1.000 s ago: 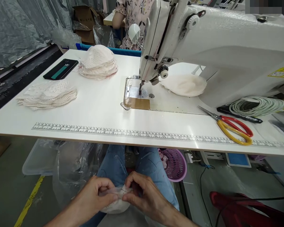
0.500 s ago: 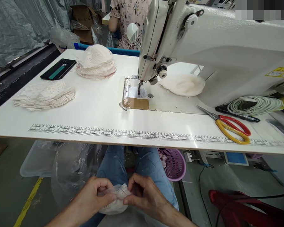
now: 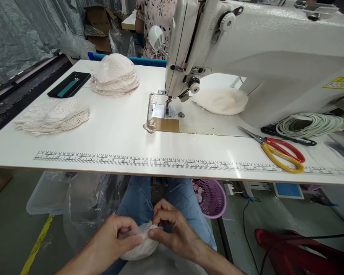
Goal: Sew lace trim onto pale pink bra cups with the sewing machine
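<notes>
A small piece of white fabric with a lacy edge [image 3: 141, 248] is held over my lap, below the table's front edge. My left hand [image 3: 114, 238] pinches its left side between thumb and curled fingers. At its upper right edge, my right hand [image 3: 174, 231] grips the lace with thumb and fingertips. Part of the fabric is hidden behind my fingers. On the table beyond stands a white sewing machine [image 3: 263, 49], its presser foot [image 3: 167, 109] over the metal needle plate, with no fabric under it.
Two stacks of cream lace pieces, a rear stack [image 3: 114, 74] and a front stack [image 3: 53, 116], lie left near a phone [image 3: 69, 84]. Scissors [image 3: 283, 154] and coiled cord [image 3: 309, 125] lie right. A purple basket [image 3: 213, 198] stands below. A person [image 3: 157, 26] stands behind the table.
My right hand has risen slightly and its fingers have shifted along the lace edge. My left hand keeps its hold. The view has moved slightly.
</notes>
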{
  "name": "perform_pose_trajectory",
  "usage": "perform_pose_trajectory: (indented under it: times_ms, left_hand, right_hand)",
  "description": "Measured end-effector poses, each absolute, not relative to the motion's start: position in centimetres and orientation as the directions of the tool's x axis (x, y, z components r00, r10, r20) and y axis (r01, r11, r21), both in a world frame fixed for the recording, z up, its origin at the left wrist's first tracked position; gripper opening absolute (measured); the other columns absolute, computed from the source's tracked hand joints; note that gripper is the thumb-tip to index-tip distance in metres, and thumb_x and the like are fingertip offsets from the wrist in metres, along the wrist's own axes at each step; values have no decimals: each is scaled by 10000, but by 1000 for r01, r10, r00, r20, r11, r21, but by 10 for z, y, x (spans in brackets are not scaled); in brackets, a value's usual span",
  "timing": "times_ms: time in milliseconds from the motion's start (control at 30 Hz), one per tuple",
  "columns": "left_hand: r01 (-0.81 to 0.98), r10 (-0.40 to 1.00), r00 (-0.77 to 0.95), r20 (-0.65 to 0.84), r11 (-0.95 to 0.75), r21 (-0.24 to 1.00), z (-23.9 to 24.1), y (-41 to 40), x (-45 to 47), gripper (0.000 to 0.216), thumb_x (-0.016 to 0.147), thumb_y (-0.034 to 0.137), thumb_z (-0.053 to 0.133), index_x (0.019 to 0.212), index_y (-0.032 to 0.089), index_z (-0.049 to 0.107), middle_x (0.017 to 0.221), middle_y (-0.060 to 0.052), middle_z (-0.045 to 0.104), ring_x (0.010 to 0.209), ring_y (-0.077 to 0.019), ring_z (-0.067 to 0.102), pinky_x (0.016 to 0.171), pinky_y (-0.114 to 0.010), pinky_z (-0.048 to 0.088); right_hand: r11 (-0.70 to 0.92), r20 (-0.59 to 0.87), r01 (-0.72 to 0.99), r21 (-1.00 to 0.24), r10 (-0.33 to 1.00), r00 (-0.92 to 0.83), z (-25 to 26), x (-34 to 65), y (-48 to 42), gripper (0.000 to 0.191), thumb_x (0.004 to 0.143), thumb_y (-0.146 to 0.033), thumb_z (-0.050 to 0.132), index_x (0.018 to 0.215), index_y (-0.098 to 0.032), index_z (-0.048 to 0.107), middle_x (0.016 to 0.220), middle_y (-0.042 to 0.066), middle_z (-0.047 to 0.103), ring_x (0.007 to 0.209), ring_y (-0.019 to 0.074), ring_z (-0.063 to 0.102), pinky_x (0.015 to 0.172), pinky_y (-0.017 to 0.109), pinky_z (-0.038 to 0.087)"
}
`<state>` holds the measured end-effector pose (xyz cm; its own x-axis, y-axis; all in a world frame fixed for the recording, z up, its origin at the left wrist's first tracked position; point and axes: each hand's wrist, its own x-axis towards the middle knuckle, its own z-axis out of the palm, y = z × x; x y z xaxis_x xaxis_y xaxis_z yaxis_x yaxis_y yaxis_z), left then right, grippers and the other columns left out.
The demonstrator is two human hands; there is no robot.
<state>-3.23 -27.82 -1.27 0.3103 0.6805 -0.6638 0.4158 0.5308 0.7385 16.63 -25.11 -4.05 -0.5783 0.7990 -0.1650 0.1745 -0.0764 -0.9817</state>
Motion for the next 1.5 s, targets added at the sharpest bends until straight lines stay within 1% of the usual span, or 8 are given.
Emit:
perform_pose_trajectory:
  times_ms: [100,167,333,600,933,1100,1300,1500]
  left_hand:
    - [402,676,312,-668,543,737,-12,-279,-34,317,750,430,591,602,152,553,510,88,248,504,-85,193,478,-235,143]
    - [396,665,315,-677,556,731,-13,-280,-35,319,750,430,606,607,148,564,507,89,246,502,-84,196,476,-234,143]
    - [360,662,339,-669,565,742,-17,-282,-36,352,753,465,613,643,130,609,511,87,263,503,-83,198,471,-226,149]
    - [296,666,338,-665,595,747,-17,-282,-36,391,720,508,641,621,133,595,504,81,304,498,-82,220,472,-222,154]
    - [309,674,337,-658,580,753,-15,-283,-35,341,720,460,618,621,137,572,526,63,359,513,-90,255,485,-221,170]
    - [343,677,339,-653,557,756,-12,-282,-29,227,671,342,632,586,156,532,519,82,297,518,-87,231,486,-221,156]
    - [353,677,289,-677,582,733,-13,-280,-23,248,688,352,607,547,167,521,467,102,226,481,-79,179,465,-229,133]
    - [346,683,269,-679,589,730,-20,-280,-28,219,665,324,638,554,160,545,456,109,245,474,-77,181,463,-230,141]
  right_hand:
    - [-173,-183,77,-982,763,-620,-35,166,-247,280,783,-410,658,693,-164,560,959,61,584,917,173,547,799,288,400]
    - [-282,-219,8,-959,723,-655,-33,165,-247,278,784,-395,657,697,-159,537,963,70,617,929,182,565,823,300,402]
    - [-457,-340,-8,-889,674,-656,-36,163,-249,318,728,-416,701,670,-148,540,766,17,604,740,134,547,677,244,396]
    - [-563,-371,-151,-812,698,-612,-36,158,-254,351,638,-345,785,652,-149,494,747,4,577,665,93,497,611,213,379]
    - [-550,-331,-215,-807,723,-606,-40,158,-258,347,649,-279,790,786,-160,494,726,-23,533,654,82,447,599,207,349]
    - [-536,-330,-188,-823,721,-610,-37,159,-258,337,668,-282,772,802,-162,487,729,-25,520,649,81,437,587,204,340]
    - [-503,-314,-168,-848,731,-606,-37,159,-256,302,684,-256,754,797,-165,489,716,-33,501,647,78,410,577,195,317]
    - [-524,-311,-181,-832,712,-630,-37,163,-252,308,679,-260,765,814,-164,505,740,-29,495,664,81,421,604,206,333]
